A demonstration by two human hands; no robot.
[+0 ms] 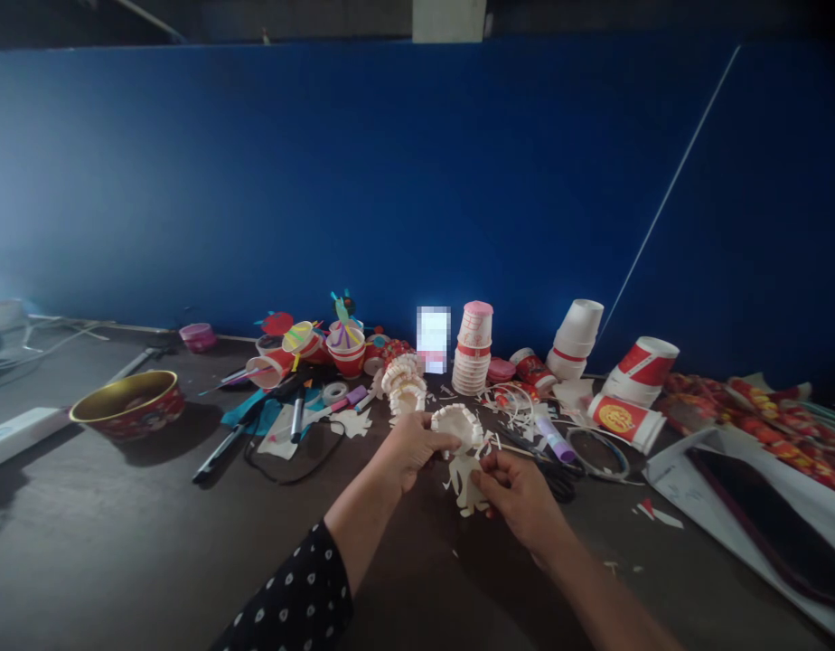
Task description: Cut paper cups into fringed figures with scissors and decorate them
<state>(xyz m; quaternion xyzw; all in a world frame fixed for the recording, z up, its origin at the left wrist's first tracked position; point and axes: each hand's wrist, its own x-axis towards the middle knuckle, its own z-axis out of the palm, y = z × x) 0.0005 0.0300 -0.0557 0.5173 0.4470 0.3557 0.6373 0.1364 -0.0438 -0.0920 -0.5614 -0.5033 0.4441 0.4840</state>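
My left hand grips a white paper cup whose rim is cut into short curled strips. Just below it, a white paper piece with ragged, strip-like edges hangs in front of the cup; whether the two are joined I cannot tell. My right hand pinches the right edge of this piece between thumb and fingers. Beyond my left hand lies a row of similar curled-rim cups, nested and tipped on their side.
Upright cup stacks stand by the blue wall. To the right are a glue stick, a wire coil, tilted cups and a phone on a white box. Leftward lie a marker, decorated cups and a gold-lined bowl.
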